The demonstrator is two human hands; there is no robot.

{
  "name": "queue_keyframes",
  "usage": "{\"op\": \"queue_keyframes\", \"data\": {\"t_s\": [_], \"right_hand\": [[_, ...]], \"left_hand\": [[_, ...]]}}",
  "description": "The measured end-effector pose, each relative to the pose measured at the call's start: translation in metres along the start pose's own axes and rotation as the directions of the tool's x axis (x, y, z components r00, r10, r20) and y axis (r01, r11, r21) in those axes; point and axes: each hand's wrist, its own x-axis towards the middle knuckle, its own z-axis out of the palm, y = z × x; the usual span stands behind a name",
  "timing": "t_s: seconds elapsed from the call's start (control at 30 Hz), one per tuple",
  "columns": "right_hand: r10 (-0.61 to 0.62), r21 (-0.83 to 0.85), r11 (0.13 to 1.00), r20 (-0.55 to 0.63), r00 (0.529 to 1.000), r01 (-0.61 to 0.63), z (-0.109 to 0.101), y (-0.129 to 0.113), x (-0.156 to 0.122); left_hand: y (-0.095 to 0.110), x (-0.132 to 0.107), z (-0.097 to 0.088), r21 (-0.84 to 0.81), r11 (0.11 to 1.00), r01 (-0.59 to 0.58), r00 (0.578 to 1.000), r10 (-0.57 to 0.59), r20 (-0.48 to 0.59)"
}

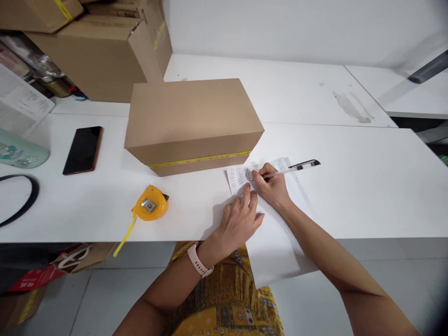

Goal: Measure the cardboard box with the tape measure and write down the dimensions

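My right hand (272, 185) is closed around a pen (292, 169) with a clear barrel and black cap end, its tip down on a sheet of paper (280, 242). Handwritten columns fill the top of the sheet, whose lower part hangs over the table edge. Flat on the paper's left side rests my left hand (240, 215), fingers stretched out and holding nothing. Just beyond both hands stands a closed cardboard box (192, 116) with a yellow tape line along its front.
An orange tape measure (152, 204) lies left of my hands, its yellow blade over the table edge. Farther left are a phone (83, 150), a pale green bottle (23, 150) and a black band (33, 198). More cardboard boxes (105, 56) stand at the back left.
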Motion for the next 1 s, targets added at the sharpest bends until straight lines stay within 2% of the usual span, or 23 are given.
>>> {"op": "queue_keyframes", "data": {"t_s": [0.33, 0.73, 1.0], "right_hand": [[-0.011, -0.020, 1.000, 0.016, 1.000, 0.011, 0.0007, 0.0027, -0.0001], [-0.065, -0.013, 0.998, 0.019, 0.998, 0.065, 0.0009, 0.0072, 0.0002], [-0.066, -0.022, 0.998, 0.000, 0.998, 0.066, 0.0009, 0.0057, 0.0002]], "left_hand": [[-0.0008, -0.0004, 0.0020, -0.009, 1.000, -0.008, 1.000, 0.008, -0.014], [-0.0002, -0.0025, 0.0054, 0.090, 0.996, -0.013, 0.998, 0.019, -0.065], [0.0006, -0.0010, 0.0016, 0.089, 0.996, -0.009, 0.999, 0.013, -0.035]]}}
